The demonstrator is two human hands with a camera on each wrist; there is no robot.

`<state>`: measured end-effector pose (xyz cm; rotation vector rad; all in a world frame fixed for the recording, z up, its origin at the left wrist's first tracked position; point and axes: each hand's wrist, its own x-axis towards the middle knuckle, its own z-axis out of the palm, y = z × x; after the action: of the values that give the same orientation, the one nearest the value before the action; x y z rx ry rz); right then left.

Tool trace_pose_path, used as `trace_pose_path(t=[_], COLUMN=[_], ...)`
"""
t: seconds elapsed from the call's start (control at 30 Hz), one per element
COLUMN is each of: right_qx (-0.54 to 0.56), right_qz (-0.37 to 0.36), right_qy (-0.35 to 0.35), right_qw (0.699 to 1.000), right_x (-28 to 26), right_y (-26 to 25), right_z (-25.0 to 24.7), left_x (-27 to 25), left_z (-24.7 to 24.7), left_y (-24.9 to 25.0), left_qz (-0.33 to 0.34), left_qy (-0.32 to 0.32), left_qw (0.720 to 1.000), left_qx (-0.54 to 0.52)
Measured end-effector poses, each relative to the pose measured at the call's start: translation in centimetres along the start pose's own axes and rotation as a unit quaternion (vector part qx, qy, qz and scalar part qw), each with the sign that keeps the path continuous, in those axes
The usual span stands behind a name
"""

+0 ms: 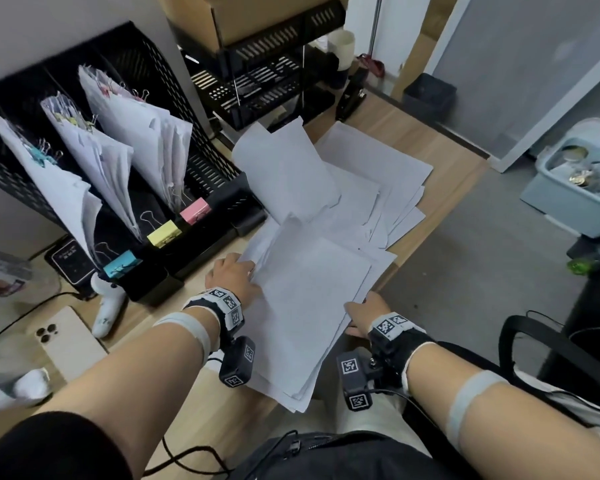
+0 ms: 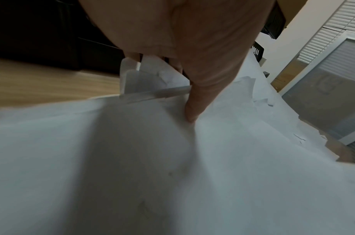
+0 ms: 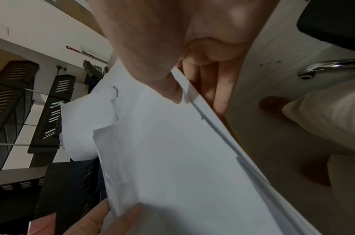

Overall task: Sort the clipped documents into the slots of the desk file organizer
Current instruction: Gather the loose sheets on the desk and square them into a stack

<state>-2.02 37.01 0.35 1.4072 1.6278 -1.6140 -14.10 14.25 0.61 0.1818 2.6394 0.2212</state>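
A thick stack of white papers (image 1: 312, 299) lies slanted over the desk's front edge, held from both sides. My left hand (image 1: 231, 275) grips its left edge. In the left wrist view the thumb lies on top of the stack (image 2: 212, 174) and the fingers curl under the edge. My right hand (image 1: 362, 311) grips the right edge, thumb above and fingers beneath the stack (image 3: 172, 159). No clip shows on this stack. The black mesh file organizer (image 1: 219, 174) stands to the left. Three of its slots hold clipped papers, with blue (image 1: 121, 263), yellow (image 1: 164, 233) and pink (image 1: 195, 210) binder clips on the front.
More loose sheets (image 1: 378, 174) spread behind the stack. A black tray rack (image 1: 267, 74) and stapler (image 1: 352, 95) stand at the back. A phone (image 1: 71, 337) and a white device (image 1: 108, 306) lie at the left. On the floor to the right is a blue bin (image 1: 575, 202).
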Motion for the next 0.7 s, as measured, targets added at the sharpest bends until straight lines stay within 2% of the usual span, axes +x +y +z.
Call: trace_pose_path(t=[0.1, 0.2, 0.3, 0.37, 0.43, 0.5, 0.57, 0.63, 0.7], right_qx=[-0.070, -0.145, -0.216, -0.244, -0.300, -0.327, -0.348, -0.353, -0.284], right_qz=[-0.006, -0.024, -0.094, -0.153, -0.200, -0.227, -0.260, -0.292, -0.343], right_qy=[-0.043, -0.067, -0.066, -0.072, -0.098, -0.086, -0.083, -0.076, -0.068], right_qw=[0.997, 0.987, 0.970, 0.955, 0.928, 0.913, 0.897, 0.886, 0.893], right_x=[-0.5, -0.7, -1.0, -1.5, -2.6, -3.3, -4.4, -5.6, -7.4], right_y=[-0.6, -1.2, -1.7, -2.1, -3.4, -4.7, -6.9, -9.4, -12.0], right_z=[0.2, 0.5, 1.1, 0.9, 0.4, -0.3, -0.6, -0.9, -1.1], left_x=[0.5, 0.4, 0.7, 0.8, 0.4, 0.5, 0.9, 0.8, 0.6], left_z=[0.4, 0.4, 0.3, -0.1, -0.7, -1.1, -2.1, -3.8, -5.5], left_y=[0.3, 0.2, -0.7, -1.1, -1.4, -1.7, -2.4, -2.6, -2.3], left_qz=[0.007, 0.006, 0.013, 0.007, -0.019, -0.032, -0.020, -0.015, -0.009], left_qy=[-0.025, 0.002, -0.012, -0.041, -0.026, -0.011, -0.001, -0.020, -0.017], left_qw=[0.999, 1.000, 1.000, 0.993, 0.961, 0.926, 0.892, 0.868, 0.827], left_qx=[-0.040, -0.014, -0.002, -0.107, -0.274, -0.377, -0.452, -0.496, -0.562])
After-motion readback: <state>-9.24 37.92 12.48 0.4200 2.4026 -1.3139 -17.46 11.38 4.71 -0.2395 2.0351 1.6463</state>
